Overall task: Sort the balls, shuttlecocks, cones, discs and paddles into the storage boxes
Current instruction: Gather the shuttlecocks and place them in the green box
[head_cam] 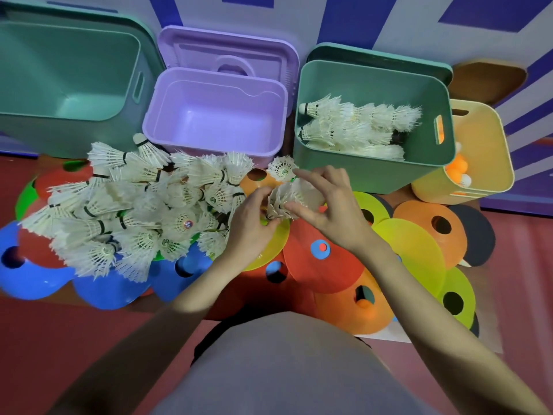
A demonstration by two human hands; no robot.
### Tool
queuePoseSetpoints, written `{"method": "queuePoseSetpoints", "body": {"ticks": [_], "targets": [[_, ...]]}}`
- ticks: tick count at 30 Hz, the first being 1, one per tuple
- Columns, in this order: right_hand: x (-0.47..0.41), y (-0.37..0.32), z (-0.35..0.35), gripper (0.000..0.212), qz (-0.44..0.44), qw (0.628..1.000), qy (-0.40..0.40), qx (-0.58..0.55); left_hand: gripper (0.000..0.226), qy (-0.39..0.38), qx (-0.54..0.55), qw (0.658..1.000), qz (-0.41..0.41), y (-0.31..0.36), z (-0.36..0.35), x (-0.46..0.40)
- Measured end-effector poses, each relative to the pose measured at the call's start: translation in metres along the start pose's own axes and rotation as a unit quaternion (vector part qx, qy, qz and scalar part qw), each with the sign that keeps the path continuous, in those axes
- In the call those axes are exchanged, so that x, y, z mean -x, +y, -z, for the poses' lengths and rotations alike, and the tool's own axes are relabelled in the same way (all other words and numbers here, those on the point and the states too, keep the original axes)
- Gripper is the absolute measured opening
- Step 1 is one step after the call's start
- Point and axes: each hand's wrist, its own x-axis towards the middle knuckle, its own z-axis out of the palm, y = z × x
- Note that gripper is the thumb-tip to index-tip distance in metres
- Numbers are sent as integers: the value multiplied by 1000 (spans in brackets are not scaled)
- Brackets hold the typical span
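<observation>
White feathers fill the space between both hands: the left hand (254, 217) curls round the lower end of a small stack of shuttlecocks (284, 202), and the right hand (326, 211) pinches the skirt of that same stack from the 3 o'clock side, index finger stretched up toward a single shuttlecock (282, 169) lying at 12 o'clock, just beyond the fingertips.

The step in hand looks like nesting loose shuttlecocks into a column before dropping them in the green box (431, 163) at 1 o'clock, where several nested rows already lie. To do it well, each cork should slide straight down into the open skirt of the one before (feathers bend and snap if forced in crooked), so the left hand is best kept as a steady holder while the right feeds and aligns. A light pinch near the cork end would spare the feather tips.

The big loose pile of shuttlecocks (134, 205) sits at 9 o'clock from the hands, touching the left wrist side, on top of blue, red and green cones (36, 274). More discs (410, 247) in yellow, orange and red fan out from 3 to 5 o'clock. The purple box (215, 145) at 11 o'clock holds nothing visible; the yellow box (490, 175), far at 2 o'clock, holds orange balls (457, 166).
</observation>
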Motion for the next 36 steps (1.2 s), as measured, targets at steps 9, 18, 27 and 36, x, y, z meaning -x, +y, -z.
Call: {"method": "queuePoseSetpoints", "body": {"ticks": [9,18,27,36], "targets": [[-36,39,-49,37,-183,980,8,-80,49,78,41,996,33,-10,33,12],[-73,70,-98,40,-265,953,-145,4,52,87,26,994,54,-18,48,17],[-67,55,-89,35,-253,964,-64,-39,47,77,17,996,42,-15,49,12],[-12,7,-24,24,-206,932,193,-228,43,109,-17,994,24,-9,49,25]]}}
